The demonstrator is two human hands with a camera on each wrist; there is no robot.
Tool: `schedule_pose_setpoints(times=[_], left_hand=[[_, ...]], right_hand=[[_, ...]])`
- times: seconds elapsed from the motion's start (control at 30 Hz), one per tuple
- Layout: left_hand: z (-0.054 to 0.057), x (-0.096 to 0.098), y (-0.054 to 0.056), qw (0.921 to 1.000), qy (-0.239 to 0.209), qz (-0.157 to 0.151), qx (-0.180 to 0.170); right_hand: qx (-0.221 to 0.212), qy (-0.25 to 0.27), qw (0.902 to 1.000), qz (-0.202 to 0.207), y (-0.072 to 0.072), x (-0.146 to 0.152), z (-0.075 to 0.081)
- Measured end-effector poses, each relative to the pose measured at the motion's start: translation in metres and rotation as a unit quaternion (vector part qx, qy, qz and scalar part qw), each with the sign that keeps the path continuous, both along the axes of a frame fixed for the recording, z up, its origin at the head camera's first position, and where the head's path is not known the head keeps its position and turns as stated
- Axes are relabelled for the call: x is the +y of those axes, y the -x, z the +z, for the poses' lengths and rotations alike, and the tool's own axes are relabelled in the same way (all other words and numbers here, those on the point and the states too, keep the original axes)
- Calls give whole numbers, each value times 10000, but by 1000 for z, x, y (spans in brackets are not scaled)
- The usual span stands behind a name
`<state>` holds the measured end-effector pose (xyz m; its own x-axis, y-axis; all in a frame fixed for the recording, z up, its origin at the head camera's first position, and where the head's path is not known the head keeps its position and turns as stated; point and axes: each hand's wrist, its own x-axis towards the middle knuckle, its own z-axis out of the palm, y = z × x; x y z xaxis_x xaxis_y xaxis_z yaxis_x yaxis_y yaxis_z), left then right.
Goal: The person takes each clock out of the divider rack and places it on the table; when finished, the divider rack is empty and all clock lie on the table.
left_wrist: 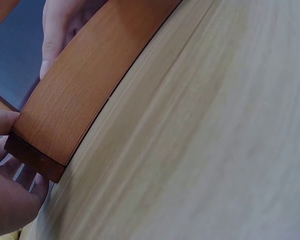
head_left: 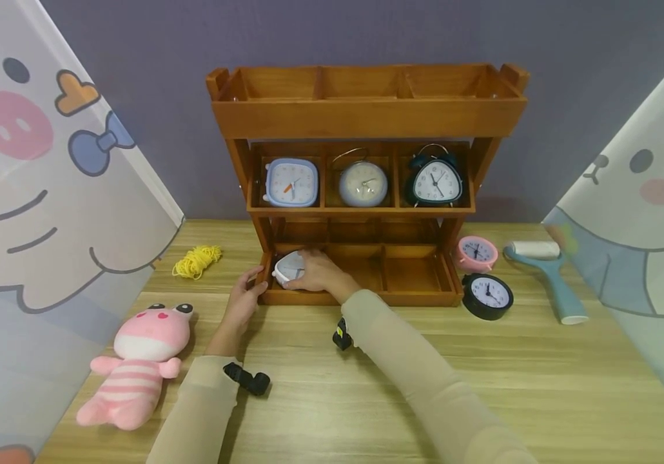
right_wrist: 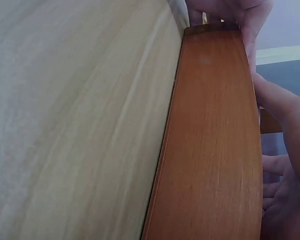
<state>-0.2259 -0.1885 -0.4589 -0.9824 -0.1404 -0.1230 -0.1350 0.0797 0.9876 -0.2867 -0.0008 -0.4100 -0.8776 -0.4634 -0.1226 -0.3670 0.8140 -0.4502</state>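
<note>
A small white alarm clock point(head_left: 289, 268) sits tilted in the left compartment of the bottom tier of a brown wooden shelf point(head_left: 361, 119). My right hand point(head_left: 322, 273) grips that clock from its right side and hides part of it. At the shelf's lower left corner, my left hand point(head_left: 242, 300) holds the end of the bottom tier, thumb at the upper edge and fingers along the outer side. The left wrist view shows this hand point(left_wrist: 10, 195) around the corner of the front board point(left_wrist: 80, 85). In the right wrist view the board hides the clock.
The middle tier holds a blue square clock point(head_left: 292, 183), a round clock point(head_left: 363, 184) and a dark green clock point(head_left: 436, 182). Right of the shelf lie a pink clock point(head_left: 476, 253), a black clock point(head_left: 487, 296) and a lint roller point(head_left: 552, 277). Yellow string point(head_left: 196, 261) and a plush frog point(head_left: 140, 367) lie left.
</note>
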Motion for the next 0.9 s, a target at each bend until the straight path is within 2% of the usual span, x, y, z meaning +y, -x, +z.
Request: schedule_pose_setpoints(times=[0.23, 0.4, 0.57, 0.9], left_hand=[[0, 0, 1, 10000, 28, -2, 54], [0, 1, 1, 9999, -31, -49, 96], [1, 1, 0, 10000, -46, -29, 41], [1, 2, -1, 9999, -92, 27, 100]], right_hand=[[5, -35, 9999, -153, 5, -4, -5], [191, -2, 9996, -193, 3, -7, -8], [457, 286, 9981, -309, 1, -7, -12], [576, 1010, 9914, -594, -2, -4, -17]])
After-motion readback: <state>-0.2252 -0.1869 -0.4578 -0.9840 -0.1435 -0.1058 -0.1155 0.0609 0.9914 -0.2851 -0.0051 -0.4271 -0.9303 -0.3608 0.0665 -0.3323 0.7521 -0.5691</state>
